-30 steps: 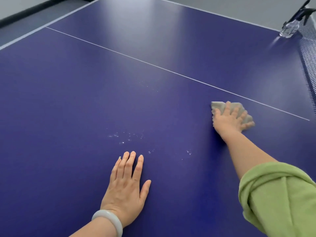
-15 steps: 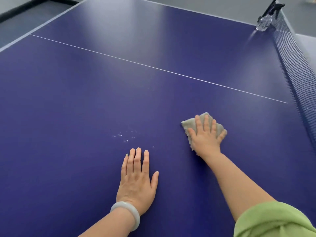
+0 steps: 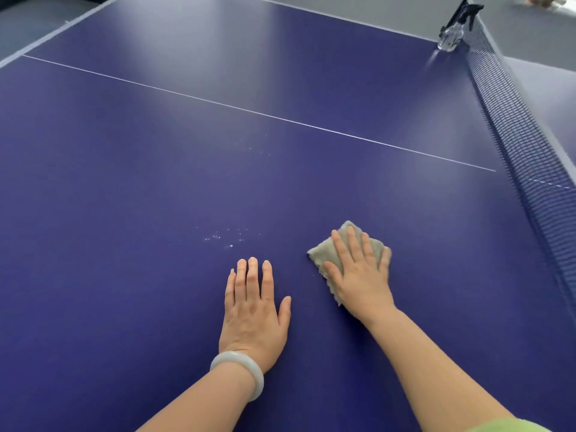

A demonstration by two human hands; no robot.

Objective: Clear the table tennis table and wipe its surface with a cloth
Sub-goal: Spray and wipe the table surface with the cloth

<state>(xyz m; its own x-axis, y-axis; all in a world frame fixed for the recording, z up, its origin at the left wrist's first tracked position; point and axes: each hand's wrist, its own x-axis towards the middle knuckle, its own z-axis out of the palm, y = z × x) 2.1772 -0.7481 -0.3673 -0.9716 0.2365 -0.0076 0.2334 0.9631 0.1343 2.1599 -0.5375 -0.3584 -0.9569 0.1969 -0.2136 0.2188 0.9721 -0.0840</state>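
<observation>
Open tabletop ahead and left; net blocks right side; spray bottle stands at net's far end.

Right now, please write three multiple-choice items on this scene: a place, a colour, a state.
1. Where is the bottle? A) on the floor B) at the net's far end C) on a chair
2. What colour is the cloth? A) grey B) red C) black
3. How is the right hand? A) raised, empty B) gripping the bottle C) flat on the cloth

Answers: B, it stands beside the net post; A, the fabric is pale grey; C, it presses the cloth flat onto the table.
</observation>
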